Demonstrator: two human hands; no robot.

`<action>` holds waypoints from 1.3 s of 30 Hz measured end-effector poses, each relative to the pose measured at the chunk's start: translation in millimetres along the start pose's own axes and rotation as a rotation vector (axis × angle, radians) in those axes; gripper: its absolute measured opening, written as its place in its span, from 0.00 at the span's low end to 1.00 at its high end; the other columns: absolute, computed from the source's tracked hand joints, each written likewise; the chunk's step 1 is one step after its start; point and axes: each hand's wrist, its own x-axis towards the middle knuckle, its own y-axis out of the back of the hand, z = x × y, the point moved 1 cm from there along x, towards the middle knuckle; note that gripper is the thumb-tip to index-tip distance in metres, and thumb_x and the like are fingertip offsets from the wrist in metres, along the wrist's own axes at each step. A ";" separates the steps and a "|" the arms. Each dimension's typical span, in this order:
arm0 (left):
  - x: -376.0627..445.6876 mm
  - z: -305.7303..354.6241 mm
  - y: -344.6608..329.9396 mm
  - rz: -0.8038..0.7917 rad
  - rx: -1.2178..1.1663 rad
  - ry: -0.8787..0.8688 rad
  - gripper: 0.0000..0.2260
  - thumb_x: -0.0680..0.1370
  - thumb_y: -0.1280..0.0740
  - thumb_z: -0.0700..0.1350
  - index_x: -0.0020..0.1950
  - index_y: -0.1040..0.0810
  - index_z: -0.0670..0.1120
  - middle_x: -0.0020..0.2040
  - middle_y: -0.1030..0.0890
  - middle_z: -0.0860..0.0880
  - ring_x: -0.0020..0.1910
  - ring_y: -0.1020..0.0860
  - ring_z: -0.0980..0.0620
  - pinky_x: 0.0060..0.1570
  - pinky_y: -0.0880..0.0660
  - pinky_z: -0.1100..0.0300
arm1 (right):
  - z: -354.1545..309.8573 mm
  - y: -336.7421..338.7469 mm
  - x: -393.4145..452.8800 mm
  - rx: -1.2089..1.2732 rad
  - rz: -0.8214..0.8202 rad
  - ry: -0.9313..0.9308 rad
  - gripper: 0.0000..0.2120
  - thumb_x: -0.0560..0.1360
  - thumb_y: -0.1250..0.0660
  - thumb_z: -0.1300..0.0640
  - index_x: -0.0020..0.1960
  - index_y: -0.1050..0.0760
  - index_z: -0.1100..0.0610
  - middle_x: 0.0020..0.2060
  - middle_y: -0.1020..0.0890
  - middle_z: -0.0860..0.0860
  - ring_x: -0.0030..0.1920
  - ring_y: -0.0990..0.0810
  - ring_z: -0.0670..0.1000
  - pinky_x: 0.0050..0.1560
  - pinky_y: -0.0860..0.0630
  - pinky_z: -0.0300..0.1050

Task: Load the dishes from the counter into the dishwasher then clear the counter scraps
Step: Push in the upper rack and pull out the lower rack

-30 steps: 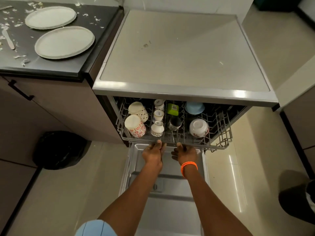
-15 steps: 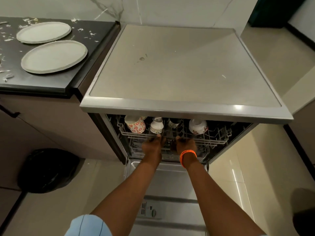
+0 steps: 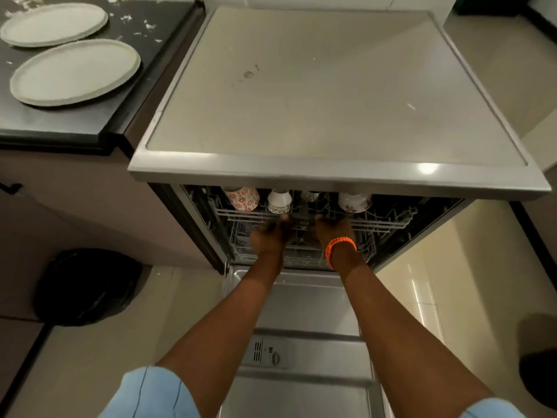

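Dishwasher (image 3: 331, 95): boxy, brushed-metal body with a flat matte top, standing open; all places below are given from it.
Door (image 3: 304, 312): smooth steel panel, lying folded down in front of it.
Counter (image 3: 90, 122): dark, glossy slab adjoining its left side, carrying white scraps (image 3: 141, 25) scattered at the far end.
Two plates (image 3: 75, 72): pale, matte, oval-looking discs with raised rims, lying flat on that counter, well apart from the machine.
Upper rack (image 3: 379, 221): grey wire grid sitting almost fully inside its opening, holding upturned cups (image 3: 242, 199) and a patterned bowl (image 3: 354, 202).
Left hand (image 3: 268, 236), right hand (image 3: 330, 229): both arms are reaching straight forward, fingers curling over the rack's front wire; motion blur is hiding how they are spread.
Orange beaded band (image 3: 340, 247): circling the right wrist.
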 end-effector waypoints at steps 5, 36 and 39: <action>-0.3 -47.5 41.7 -0.087 0.798 -0.309 0.07 0.74 0.24 0.48 0.50 0.15 0.48 0.44 0.15 0.51 0.44 0.18 0.52 0.40 0.25 0.66 | 54.7 4.5 -24.6 -0.565 -0.010 0.281 0.24 0.75 0.30 0.41 0.61 0.25 0.58 0.53 0.16 0.56 0.54 0.18 0.59 0.50 0.23 0.47; 103.5 -134.3 45.0 -0.421 1.778 -0.639 0.46 0.68 0.21 0.47 0.80 0.42 0.50 0.77 0.34 0.45 0.74 0.31 0.44 0.72 0.31 0.48 | 180.6 -53.3 81.6 -1.175 -0.225 0.353 0.50 0.72 0.27 0.47 0.81 0.57 0.52 0.81 0.53 0.51 0.80 0.57 0.60 0.79 0.48 0.54; 86.1 -139.5 56.6 -0.434 1.816 -0.615 0.42 0.70 0.23 0.46 0.80 0.41 0.50 0.77 0.32 0.45 0.73 0.30 0.44 0.71 0.30 0.50 | 192.6 -51.1 58.5 -1.195 -0.233 0.333 0.49 0.73 0.27 0.48 0.81 0.56 0.53 0.81 0.51 0.53 0.80 0.57 0.61 0.79 0.49 0.54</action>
